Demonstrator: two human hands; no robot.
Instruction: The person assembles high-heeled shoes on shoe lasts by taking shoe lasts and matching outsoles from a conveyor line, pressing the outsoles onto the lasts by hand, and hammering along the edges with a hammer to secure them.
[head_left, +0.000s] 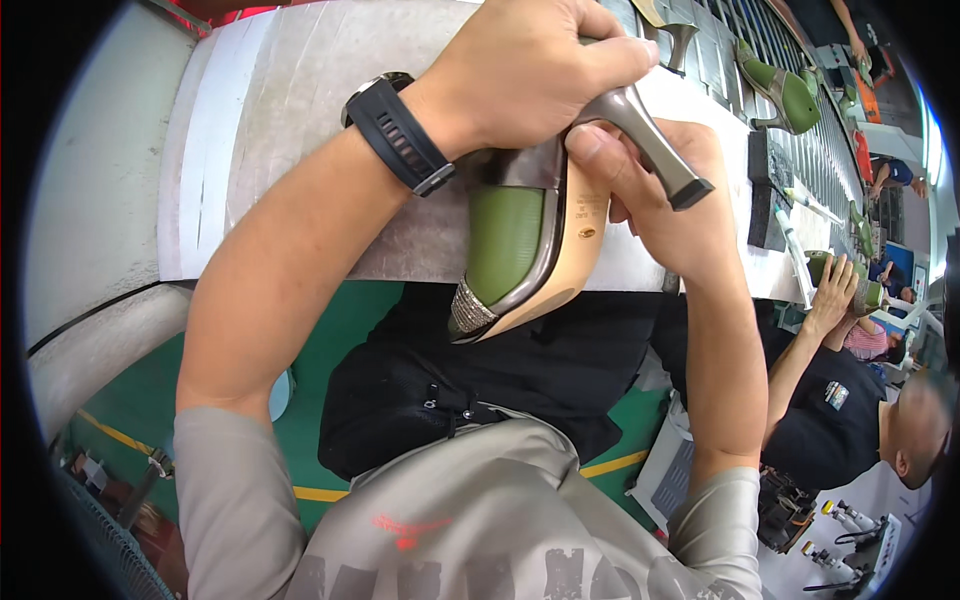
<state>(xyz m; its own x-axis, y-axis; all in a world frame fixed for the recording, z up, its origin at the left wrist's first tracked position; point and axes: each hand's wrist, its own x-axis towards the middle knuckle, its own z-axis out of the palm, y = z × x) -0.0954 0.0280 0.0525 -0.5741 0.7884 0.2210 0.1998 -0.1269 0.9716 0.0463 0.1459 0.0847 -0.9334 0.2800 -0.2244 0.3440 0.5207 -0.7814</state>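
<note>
A high-heeled shoe [578, 235] lies on its side between my hands, its tan sole turned to the right and its toe pointing down toward me. A green shoe last fills it, sparkling trim covers the toe, and the heel is a glossy dark metallic one. My left hand [530, 75], with a black watch on the wrist, is closed over the back of the shoe at the heel's base. From the other side my right hand [675, 200] grips it, thumb pressed by the heel's base. Parts of the right fingers are hidden behind the shoe.
A worktable [300, 120] spans the space ahead. To the right are a black block [768, 195], a white tube-like tool [793, 250], and a conveyor of bars [825, 150] with another green shoe [785, 95]. Farther right, a co-worker's hand [832, 298] holds a shoe.
</note>
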